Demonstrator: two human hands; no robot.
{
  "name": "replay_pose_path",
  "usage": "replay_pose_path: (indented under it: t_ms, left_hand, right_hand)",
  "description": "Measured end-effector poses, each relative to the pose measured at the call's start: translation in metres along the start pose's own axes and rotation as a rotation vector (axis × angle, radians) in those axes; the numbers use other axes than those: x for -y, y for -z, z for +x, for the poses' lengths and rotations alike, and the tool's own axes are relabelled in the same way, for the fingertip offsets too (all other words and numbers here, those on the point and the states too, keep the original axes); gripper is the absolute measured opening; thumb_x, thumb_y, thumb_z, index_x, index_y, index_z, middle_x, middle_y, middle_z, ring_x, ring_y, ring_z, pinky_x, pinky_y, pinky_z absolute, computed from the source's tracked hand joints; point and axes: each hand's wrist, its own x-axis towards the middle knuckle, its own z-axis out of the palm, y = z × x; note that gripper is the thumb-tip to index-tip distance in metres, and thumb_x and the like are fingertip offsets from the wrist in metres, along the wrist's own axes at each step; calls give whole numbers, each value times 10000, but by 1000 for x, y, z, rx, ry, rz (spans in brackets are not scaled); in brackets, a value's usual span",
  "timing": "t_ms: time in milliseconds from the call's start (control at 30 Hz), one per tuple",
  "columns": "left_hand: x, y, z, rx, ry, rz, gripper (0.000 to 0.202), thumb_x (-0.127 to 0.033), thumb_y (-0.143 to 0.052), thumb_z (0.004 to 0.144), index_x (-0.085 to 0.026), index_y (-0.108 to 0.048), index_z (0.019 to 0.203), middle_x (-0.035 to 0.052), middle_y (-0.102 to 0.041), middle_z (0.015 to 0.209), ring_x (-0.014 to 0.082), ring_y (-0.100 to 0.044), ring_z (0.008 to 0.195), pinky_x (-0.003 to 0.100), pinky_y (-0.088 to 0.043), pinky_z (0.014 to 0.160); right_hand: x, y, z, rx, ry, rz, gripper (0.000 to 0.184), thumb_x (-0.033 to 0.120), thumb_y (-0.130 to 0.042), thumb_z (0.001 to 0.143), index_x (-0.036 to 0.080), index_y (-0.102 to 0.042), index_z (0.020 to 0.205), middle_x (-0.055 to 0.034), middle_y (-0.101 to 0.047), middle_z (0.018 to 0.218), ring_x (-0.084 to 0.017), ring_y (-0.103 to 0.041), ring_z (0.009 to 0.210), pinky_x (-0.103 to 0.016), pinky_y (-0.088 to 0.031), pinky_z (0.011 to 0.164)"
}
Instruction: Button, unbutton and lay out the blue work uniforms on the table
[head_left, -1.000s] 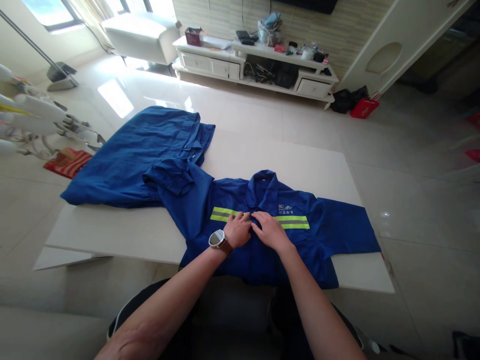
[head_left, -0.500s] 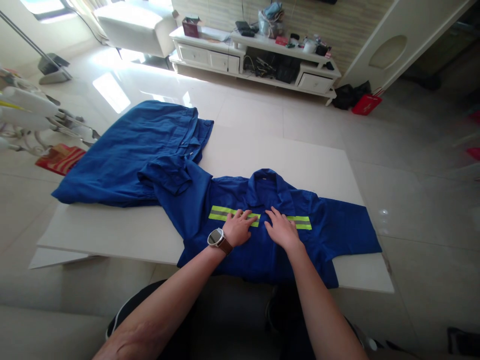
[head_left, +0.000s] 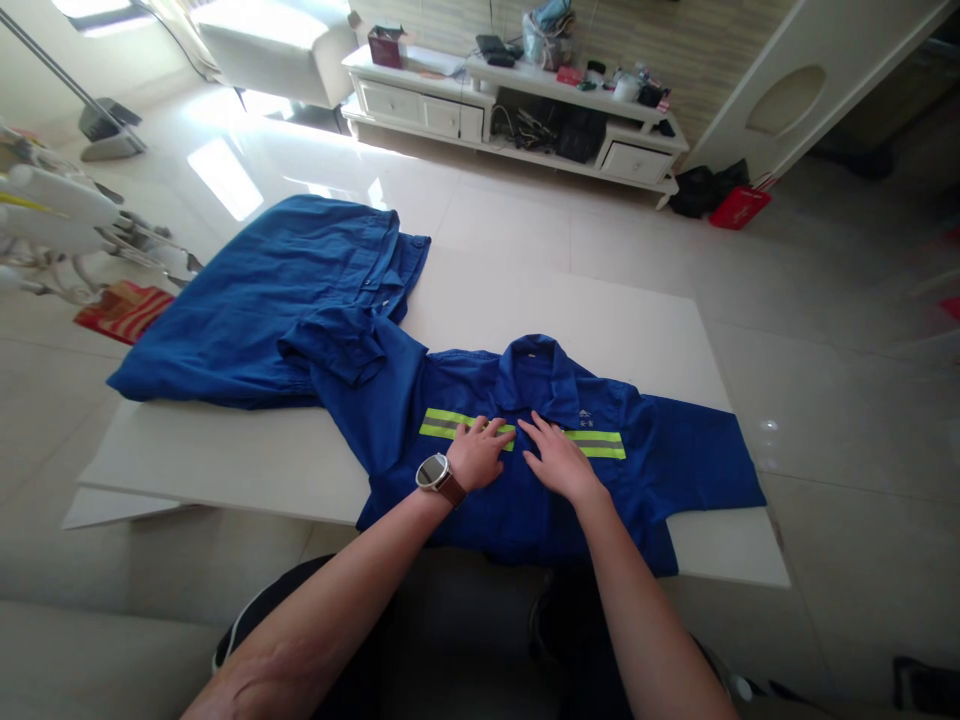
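Observation:
A blue work shirt (head_left: 660, 450) with a yellow-green reflective stripe lies front up on the white table (head_left: 570, 315), collar away from me. My left hand (head_left: 478, 455), with a watch on its wrist, lies flat on the chest over the stripe, fingers spread. My right hand (head_left: 559, 462) lies flat beside it on the shirt's middle, fingers stretched out toward the collar. Both hands hold nothing. A second blue garment (head_left: 255, 300) is spread over the table's left part, overlapping the shirt's left sleeve.
A white TV cabinet (head_left: 517, 125) with clutter stands against the far wall. A red bag (head_left: 739, 207) and a dark bag sit on the floor at the right. A drying rack (head_left: 67, 230) and a red striped cloth (head_left: 124, 310) are at the left.
Both hands went from pinched together at the shirt's front to flat and open, slid a little apart, then came closer again near the collar.

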Motion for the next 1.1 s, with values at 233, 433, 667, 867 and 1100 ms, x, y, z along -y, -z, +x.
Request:
replay_pose_path:
  t_ms: [233, 433, 667, 867, 1100]
  left_hand:
    - [2, 0, 0, 1, -4, -16, 607, -275, -604, 890, -336, -503, 1485, 46, -453, 1600, 342, -417, 1392, 570, -409, 1087]
    - [1, 1, 0, 12, -3, -20, 605, -265, -596, 898, -348, -491, 1488, 44, -447, 1598, 341, -410, 1397, 561, -400, 1098]
    - [0, 1, 0, 32, 10, -29, 658, -264, -610, 893, -329, -450, 1528, 51, -410, 1639, 345, -386, 1441, 576, -386, 1125]
    - [1, 0, 0, 42, 9, -37, 671, -263, -594, 899, -303, -434, 1550, 51, -379, 1668, 343, -385, 1458, 580, -382, 1145]
    - [2, -1, -1, 34, 0, -42, 668, -251, -582, 902, -278, -434, 1553, 57, -362, 1680, 335, -379, 1474, 577, -372, 1171]
  right_hand:
    - [7, 0, 3, 39, -50, -73, 651, 373, -476, 1006, 342, -323, 1638, 20, -181, 1732, -371, -319, 1524, -544, -372, 1193]
    - [10, 2, 3, 69, -84, -72, 649, 402, -466, 998, 373, -325, 1630, 33, -157, 1738, -352, -258, 1545, -569, -421, 1139]
    - [5, 1, 7, 86, -79, -1, 673, 395, -480, 995, 361, -298, 1642, 45, -142, 1741, -346, -229, 1566, -505, -357, 1208]
    - [8, 0, 11, -14, -110, 26, 605, 381, -448, 986, 360, -418, 1591, 58, -254, 1708, -317, -333, 1525, -543, -411, 1166]
    - [4, 2, 16, 13, -149, 78, 590, 413, -446, 989, 404, -421, 1578, 65, -224, 1718, -303, -298, 1544, -560, -402, 1163]
